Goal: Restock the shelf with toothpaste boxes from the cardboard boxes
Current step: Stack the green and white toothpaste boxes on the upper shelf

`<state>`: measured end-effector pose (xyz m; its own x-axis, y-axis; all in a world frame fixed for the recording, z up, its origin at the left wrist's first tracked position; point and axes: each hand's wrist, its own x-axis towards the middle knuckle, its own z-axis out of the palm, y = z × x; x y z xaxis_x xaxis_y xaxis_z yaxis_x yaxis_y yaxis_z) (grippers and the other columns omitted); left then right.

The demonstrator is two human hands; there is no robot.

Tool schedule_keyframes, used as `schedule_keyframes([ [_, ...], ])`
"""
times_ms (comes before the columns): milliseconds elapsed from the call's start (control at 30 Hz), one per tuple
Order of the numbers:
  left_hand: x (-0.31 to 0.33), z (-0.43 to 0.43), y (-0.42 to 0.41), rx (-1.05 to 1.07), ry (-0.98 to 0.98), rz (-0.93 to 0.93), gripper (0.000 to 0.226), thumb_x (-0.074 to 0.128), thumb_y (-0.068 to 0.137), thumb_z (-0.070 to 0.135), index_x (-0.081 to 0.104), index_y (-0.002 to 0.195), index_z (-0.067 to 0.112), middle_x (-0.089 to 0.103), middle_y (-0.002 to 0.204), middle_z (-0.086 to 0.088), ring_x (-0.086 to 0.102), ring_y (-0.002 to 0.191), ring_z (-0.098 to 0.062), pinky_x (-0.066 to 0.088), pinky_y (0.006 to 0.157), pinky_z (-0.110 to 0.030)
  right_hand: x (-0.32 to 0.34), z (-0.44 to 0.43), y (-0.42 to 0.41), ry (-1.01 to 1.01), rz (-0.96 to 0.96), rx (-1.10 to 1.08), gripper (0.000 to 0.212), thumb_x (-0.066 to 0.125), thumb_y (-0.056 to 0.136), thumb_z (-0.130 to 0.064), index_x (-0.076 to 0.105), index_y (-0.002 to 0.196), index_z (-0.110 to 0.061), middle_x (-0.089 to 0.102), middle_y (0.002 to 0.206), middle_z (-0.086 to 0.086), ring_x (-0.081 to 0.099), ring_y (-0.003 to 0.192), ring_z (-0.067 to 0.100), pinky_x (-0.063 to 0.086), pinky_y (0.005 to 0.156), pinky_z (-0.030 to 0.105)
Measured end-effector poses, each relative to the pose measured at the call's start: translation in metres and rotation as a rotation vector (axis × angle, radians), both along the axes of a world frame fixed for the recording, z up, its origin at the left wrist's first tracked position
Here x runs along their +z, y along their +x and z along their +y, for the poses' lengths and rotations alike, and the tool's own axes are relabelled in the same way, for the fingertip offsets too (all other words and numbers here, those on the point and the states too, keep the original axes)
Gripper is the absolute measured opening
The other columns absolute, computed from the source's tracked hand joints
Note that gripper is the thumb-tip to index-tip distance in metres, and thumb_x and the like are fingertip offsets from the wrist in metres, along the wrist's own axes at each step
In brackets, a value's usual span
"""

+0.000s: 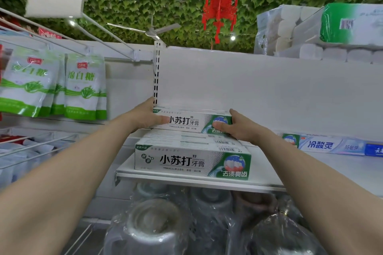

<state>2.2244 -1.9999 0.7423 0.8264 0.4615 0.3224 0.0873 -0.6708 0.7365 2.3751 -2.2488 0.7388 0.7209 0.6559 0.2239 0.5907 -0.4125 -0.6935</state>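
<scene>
I hold a white-and-green toothpaste box [191, 121] lengthwise, above a row of the same boxes on the white shelf [186, 178]. My left hand [148, 117] grips its left end, thumb on the front face. At the right end my right hand [236, 127] grips it too, its thumb over the green picture. The front box of the row [191, 160] stands at the shelf's front edge, with more boxes [186, 137] behind it. The held box sits on or just over those rear boxes; I cannot tell if it touches them.
Blue-and-white toothpaste boxes [331, 146] lie on the shelf to the right. Green-and-white bags [51, 87] hang at the left from wire hooks. Toilet paper packs [321, 31] top the shelf unit. Plastic-wrapped metal pots [151, 227] stand below the shelf. A red lantern [221, 2] hangs overhead.
</scene>
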Motion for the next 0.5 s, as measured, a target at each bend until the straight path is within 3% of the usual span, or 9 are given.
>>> schedule_keyframes([
  [100, 0.003, -0.013, -0.009, 0.110, 0.059, -0.035, 0.088, 0.073, 0.086, 0.026, 0.017, 0.153, 0.013, 0.035, 0.153, -0.005, 0.036, 0.136, -0.023, 0.030, 0.102, -0.026, 0.007, -0.003, -0.014, -0.064, -0.095, -0.128, 0.069, 0.071, 0.085, -0.052, 0.041, 0.132, -0.011, 0.061, 0.129, 0.006, 0.061, 0.111, 0.023, 0.051, 0.088, 0.037],
  [200, 0.008, -0.020, -0.027, 0.161, 0.084, -0.023, 0.095, 0.075, 0.083, 0.036, 0.015, 0.152, 0.009, 0.033, 0.154, -0.010, 0.034, 0.139, -0.029, 0.032, 0.106, -0.033, 0.017, -0.014, -0.036, -0.034, -0.152, -0.220, 0.095, 0.070, 0.085, -0.054, 0.023, 0.153, -0.008, 0.042, 0.151, 0.012, 0.045, 0.133, 0.030, 0.042, 0.094, 0.037],
  [300, 0.014, -0.028, -0.055, 0.163, 0.085, -0.027, 0.098, 0.078, 0.080, 0.041, 0.018, 0.151, 0.009, 0.035, 0.153, -0.012, 0.036, 0.137, -0.031, 0.034, 0.105, -0.036, 0.025, -0.031, -0.058, 0.005, -0.200, -0.266, 0.096, 0.069, 0.085, -0.055, 0.021, 0.156, -0.013, 0.034, 0.158, 0.012, 0.040, 0.139, 0.031, 0.040, 0.108, 0.044],
  [500, 0.010, -0.046, -0.121, 0.150, 0.093, -0.039, 0.109, 0.080, 0.076, 0.046, 0.013, 0.154, 0.009, 0.029, 0.157, -0.010, 0.032, 0.140, -0.030, 0.034, 0.111, -0.039, 0.032, -0.061, -0.128, -0.004, -0.310, -0.270, 0.087, 0.078, 0.079, -0.050, 0.036, 0.149, -0.021, 0.045, 0.149, 0.014, 0.047, 0.133, 0.030, 0.043, 0.099, 0.036],
])
